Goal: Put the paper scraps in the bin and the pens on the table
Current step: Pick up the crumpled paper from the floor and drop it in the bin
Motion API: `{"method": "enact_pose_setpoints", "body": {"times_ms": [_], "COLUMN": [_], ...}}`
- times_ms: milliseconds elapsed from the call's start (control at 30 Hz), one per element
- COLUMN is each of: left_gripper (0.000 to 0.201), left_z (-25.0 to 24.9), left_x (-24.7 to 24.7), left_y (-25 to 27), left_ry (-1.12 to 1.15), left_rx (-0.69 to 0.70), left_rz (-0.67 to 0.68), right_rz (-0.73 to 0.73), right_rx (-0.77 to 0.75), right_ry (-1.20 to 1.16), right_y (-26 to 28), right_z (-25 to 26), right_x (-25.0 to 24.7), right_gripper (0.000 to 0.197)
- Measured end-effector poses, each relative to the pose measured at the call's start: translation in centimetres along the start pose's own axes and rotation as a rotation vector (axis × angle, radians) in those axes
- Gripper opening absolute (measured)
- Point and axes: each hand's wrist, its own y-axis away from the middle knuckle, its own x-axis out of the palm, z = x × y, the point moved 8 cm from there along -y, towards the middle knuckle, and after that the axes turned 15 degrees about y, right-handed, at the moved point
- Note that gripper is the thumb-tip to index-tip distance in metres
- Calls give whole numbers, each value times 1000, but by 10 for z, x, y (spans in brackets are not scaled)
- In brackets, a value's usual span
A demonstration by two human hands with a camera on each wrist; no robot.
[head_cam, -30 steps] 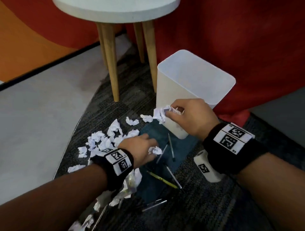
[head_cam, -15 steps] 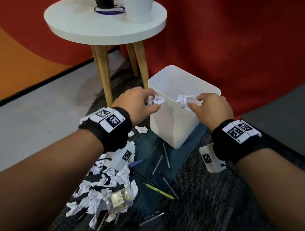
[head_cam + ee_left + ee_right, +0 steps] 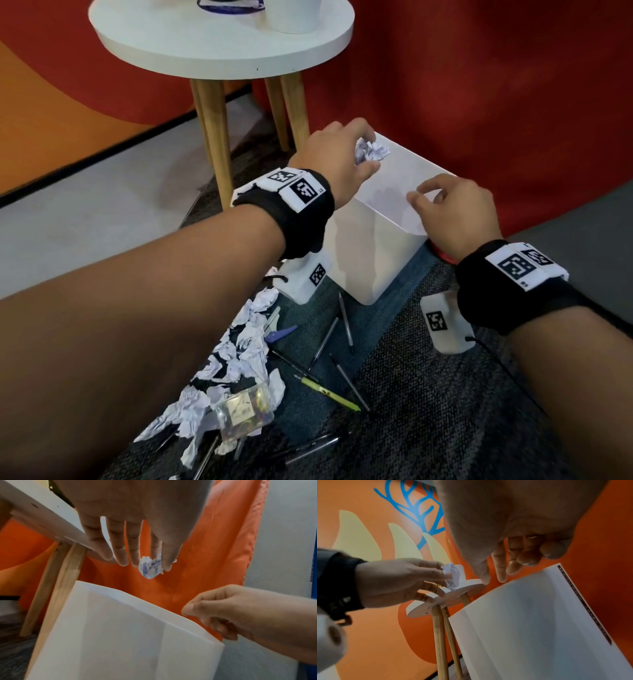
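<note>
My left hand point(image 3: 368, 150) hovers over the far left corner of the white bin point(image 3: 370, 260) and pinches a crumpled paper scrap point(image 3: 371, 151) between thumb and forefinger; the scrap point(image 3: 150, 569) hangs just above the bin's rim point(image 3: 130, 601). My right hand point(image 3: 419, 193) floats over the bin's near right edge with loosely curled, empty fingers point(image 3: 502, 577). Several more paper scraps point(image 3: 239, 356) lie on the carpet to the left. Several pens point(image 3: 325, 342), one of them yellow-green point(image 3: 330, 394), lie in front of the bin. The round white table point(image 3: 219, 44) stands behind.
The table's wooden legs point(image 3: 215, 144) stand just left of the bin. A clear plastic box point(image 3: 243, 409) of small items sits among the scraps beside a blue object point(image 3: 281, 334). A white cup point(image 3: 294, 17) is on the table. Red fabric point(image 3: 479, 102) hangs behind the bin.
Both hands rose from the floor with scraps to above the bin. The right hand's scrap is gone from its fingers. The left hand still holds its scrap, now further over the bin.
</note>
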Motion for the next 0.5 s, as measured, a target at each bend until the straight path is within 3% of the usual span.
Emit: {"method": "enact_pose_setpoints", "body": {"times_ms": [167,300,500], "left_gripper": [37,49,22], "left_z": [8,15,31], "left_x": [18,20,7], "left_y": [-7,-3,41], "left_ry": [-34,-67,-141], "left_rx": [-43,-85,10], "left_rz": [48,111,218], "right_rz": [-42,-64,-161], "right_rx": [-15,-70,-270], "right_ry": [-65,-93,-125], "right_y": [1,7,31], "right_z": [4,19,61], "right_x": [-13,-19,-16], "right_gripper": [15,18,20]}}
